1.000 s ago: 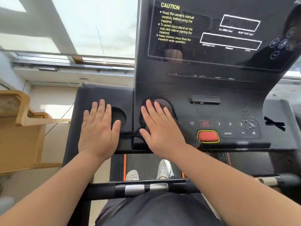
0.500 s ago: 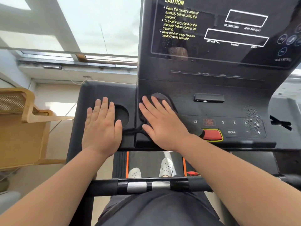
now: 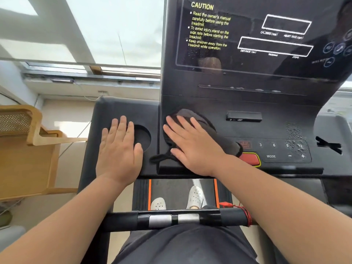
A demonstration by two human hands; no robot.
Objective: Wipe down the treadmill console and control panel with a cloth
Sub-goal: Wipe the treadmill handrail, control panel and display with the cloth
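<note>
The black treadmill console (image 3: 266, 86) rises ahead, with its glossy display and yellow caution text at the top. Below it lies the control panel (image 3: 274, 149) with number keys, MODE, minus and plus, and a red stop button (image 3: 250, 159). A dark cloth (image 3: 202, 119) lies on the panel's left part. My right hand (image 3: 192, 145) presses flat on the cloth with straight fingers. My left hand (image 3: 119, 149) rests flat on the left side tray (image 3: 106, 115), beside the round cup hole (image 3: 142, 138). Water droplets speckle the panel near the plus key.
A black handlebar (image 3: 171, 219) with silver pulse sensors crosses in front of my waist; a red safety cord (image 3: 242, 210) hangs at its right. A wooden chair (image 3: 28, 149) stands at the left. Windows fill the upper left. My white shoes stand on the belt below.
My right hand has slid the cloth a little up and to the left on the panel, uncovering more of the red button. The left hand has stayed put.
</note>
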